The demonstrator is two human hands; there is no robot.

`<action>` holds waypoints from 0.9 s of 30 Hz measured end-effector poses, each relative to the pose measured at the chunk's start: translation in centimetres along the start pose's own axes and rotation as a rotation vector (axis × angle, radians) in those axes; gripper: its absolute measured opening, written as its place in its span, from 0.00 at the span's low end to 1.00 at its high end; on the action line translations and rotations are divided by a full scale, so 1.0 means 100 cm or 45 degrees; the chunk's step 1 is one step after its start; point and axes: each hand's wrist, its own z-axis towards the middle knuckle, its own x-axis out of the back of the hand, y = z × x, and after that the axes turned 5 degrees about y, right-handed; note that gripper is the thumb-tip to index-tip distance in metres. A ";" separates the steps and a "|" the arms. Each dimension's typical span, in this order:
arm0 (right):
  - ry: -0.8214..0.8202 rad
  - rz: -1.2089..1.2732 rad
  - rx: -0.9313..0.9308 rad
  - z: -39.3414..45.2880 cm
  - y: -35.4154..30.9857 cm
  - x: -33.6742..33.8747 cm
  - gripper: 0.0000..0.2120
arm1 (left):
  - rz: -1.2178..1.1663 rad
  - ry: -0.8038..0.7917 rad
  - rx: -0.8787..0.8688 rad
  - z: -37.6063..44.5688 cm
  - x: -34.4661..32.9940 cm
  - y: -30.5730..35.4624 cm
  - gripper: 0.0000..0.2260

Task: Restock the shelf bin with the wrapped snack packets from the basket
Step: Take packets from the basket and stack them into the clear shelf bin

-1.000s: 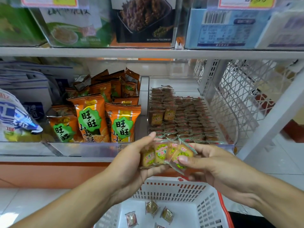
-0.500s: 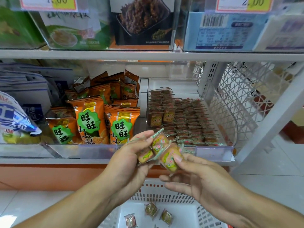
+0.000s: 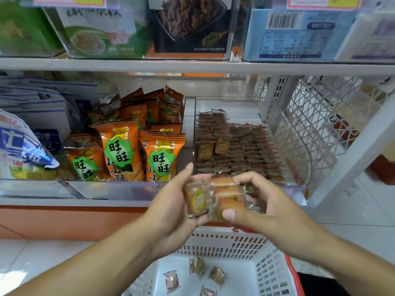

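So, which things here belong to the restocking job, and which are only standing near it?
Part of the job:
- left hand and right hand, both holding a bunch of snack packets
- shelf bin with rows of the same packets
- white basket with loose packets left inside

Just nearby:
- orange snack bags
- blue and white bags
- boxes on the upper shelf

I have just one view, a wide-angle camera worn on the head, looking forward and down at close range onto the shelf bin (image 3: 245, 146), with the basket (image 3: 224, 244) at the bottom edge of frame.
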 end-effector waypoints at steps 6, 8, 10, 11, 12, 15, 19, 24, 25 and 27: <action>-0.348 -0.649 -0.033 0.004 0.000 0.013 0.30 | 0.555 -0.196 0.360 0.002 0.008 -0.010 0.38; -0.353 -0.702 -0.014 0.004 0.005 0.010 0.32 | 0.684 -0.320 0.357 0.000 0.007 -0.015 0.36; -0.349 -0.662 -0.001 0.005 0.007 0.008 0.32 | 0.780 -0.438 0.314 -0.002 0.006 -0.015 0.32; -0.344 -0.592 -0.021 0.004 0.007 0.007 0.32 | 0.811 -0.484 0.287 -0.004 0.006 -0.016 0.30; -0.340 -0.501 -0.046 0.003 0.006 0.006 0.34 | 0.832 -0.513 0.253 -0.005 0.006 -0.017 0.28; -0.326 -0.273 -0.065 0.003 0.007 0.004 0.35 | 0.819 -0.510 0.119 -0.005 0.003 -0.023 0.24; -0.217 -0.385 0.023 0.004 0.007 0.007 0.39 | 0.694 -0.499 0.092 -0.002 0.000 -0.024 0.29; -0.475 -0.426 -0.013 0.002 0.004 0.009 0.42 | 0.771 -0.611 0.184 -0.003 0.001 -0.023 0.32; -0.496 -0.455 0.000 0.001 0.003 0.010 0.40 | 0.767 -0.605 0.210 -0.003 0.001 -0.024 0.34; -0.527 -0.504 0.037 0.001 -0.002 0.011 0.36 | 0.745 -0.592 0.261 0.000 0.001 -0.026 0.36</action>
